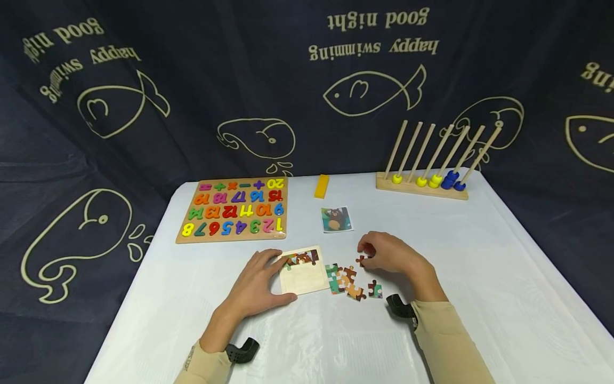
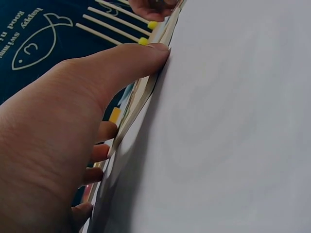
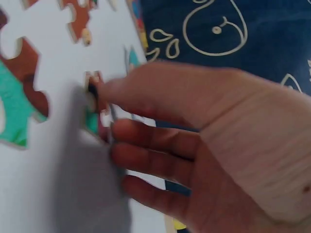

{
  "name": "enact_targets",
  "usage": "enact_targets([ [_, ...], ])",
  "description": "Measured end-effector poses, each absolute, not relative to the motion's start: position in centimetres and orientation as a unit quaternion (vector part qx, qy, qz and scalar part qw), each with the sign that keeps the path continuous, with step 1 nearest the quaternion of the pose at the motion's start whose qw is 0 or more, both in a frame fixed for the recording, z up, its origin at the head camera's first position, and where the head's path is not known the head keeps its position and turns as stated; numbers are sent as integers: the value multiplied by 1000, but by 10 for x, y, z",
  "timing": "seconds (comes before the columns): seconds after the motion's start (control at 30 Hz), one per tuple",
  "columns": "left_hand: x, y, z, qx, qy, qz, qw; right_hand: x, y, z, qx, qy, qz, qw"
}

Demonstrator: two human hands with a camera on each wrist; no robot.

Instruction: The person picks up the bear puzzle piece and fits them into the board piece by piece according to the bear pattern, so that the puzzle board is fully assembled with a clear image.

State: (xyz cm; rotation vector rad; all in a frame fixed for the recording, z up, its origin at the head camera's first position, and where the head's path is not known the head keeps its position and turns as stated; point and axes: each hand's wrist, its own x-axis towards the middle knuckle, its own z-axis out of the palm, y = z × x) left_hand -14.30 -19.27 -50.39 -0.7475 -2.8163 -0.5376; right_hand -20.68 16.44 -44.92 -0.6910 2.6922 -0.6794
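From where I stand, the wooden tray looks light and stiff, likely to slide on the smooth white cover unless braced by its rim. The left hand grips its left side, fingers and thumb spread wide toward the far and near corners. Just right of the tray, the right hand pinches a small puzzle piece between thumb and forefinger, other fingers loosely bent. That piece seems light and rigid; I'd take it by opposite edges, sparing the narrow knobs. Loose pieces lie by the tray's right edge; a fitted row fills its far end.

Beyond the tray, the dark cloth reads "good night" and "happy swimming", upside down; the number board shows coloured numerals. The left cuff's lettering is too small to read.
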Motion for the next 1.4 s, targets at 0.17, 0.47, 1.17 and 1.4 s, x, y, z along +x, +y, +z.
enact_targets([
  [0.17, -142, -192, -505, -257, -944, -185, 91, -204, 166, -446, -232, 933, -223, 161],
  [0.47, -143, -191, -505, -270, -940, -185, 101, -204, 156, -446, -228, 942, -200, 144],
  [1.17, -139, -197, -504, -263, -943, -185, 90, -202, 101, -462, -325, 886, -300, 139],
  [1.4, -142, -192, -503, -275, -939, -188, 91, -198, 91, -460, -336, 881, -301, 140],
])
